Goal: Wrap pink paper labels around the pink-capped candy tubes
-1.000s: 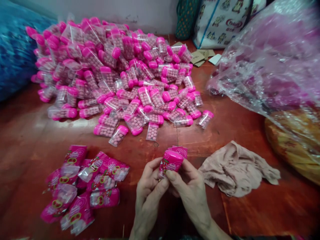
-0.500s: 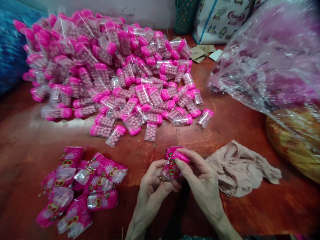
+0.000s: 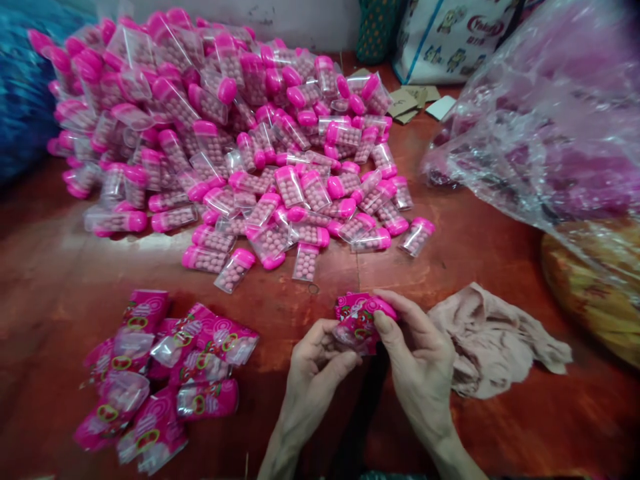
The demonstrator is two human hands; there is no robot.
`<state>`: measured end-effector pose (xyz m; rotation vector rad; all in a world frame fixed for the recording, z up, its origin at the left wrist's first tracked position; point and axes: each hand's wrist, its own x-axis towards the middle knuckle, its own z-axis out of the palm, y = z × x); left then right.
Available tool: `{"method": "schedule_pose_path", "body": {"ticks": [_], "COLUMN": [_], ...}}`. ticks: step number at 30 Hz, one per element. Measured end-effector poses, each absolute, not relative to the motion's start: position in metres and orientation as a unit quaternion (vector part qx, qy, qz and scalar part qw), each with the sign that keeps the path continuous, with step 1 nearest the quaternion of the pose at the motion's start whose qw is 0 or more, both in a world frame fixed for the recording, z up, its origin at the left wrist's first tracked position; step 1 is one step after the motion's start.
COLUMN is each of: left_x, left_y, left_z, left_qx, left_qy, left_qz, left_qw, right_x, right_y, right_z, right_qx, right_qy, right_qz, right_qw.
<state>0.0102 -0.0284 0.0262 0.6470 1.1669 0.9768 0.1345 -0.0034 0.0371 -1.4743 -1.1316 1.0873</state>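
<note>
In the middle front, a small candy container with a pink cap and a pink printed sleeve sits between my two hands. My right hand pinches it at the capped end, thumb on top. From the lower left, the curled fingers of my left hand hold its other end, while the left thumb stands apart from it. How far the sleeve covers the container is hard to make out. To the left lies a loose group of sleeved candy containers. Behind is a big heap of unsleeved candy containers, clear with pink caps and pale pink balls.
A crumpled beige cloth lies right of my right hand. Clear plastic wrapping bulges at the right, over a round yellowish object. Cardboard pieces and a white printed bag are at the back; a blue bag stands far left.
My right hand has shifted slightly right, turning the capped end away from my left hand. More of the pink printed sleeve shows now. The heap and sleeved group stay put; the view has shifted slightly.
</note>
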Motion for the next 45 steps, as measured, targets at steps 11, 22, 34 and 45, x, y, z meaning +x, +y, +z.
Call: {"method": "schedule_pose_path", "body": {"ticks": [11,22,34,45], "left_x": [0.012,0.011,0.004,-0.032], "left_y": [-0.036,-0.034,-0.04,-0.095], "left_z": [0.02,0.017,0.022,0.048], "left_qx": [0.286,0.273,0.291,0.155], "left_qy": [0.534,0.56,0.503,0.607], "left_qz": [0.459,0.445,0.435,0.463], "left_qw": [0.65,0.644,0.688,0.627], "right_x": [0.122,0.137,0.125,0.129], "right_y": [-0.009,-0.004,-0.009,-0.017], "right_z": [0.038,0.035,0.033,0.03], "right_qx": [-0.557,-0.625,-0.587,-0.582], "right_qy": [-0.568,-0.46,-0.467,-0.511], "right_qz": [0.412,0.405,0.486,0.437], "right_qw": [0.445,0.483,0.449,0.457]}}
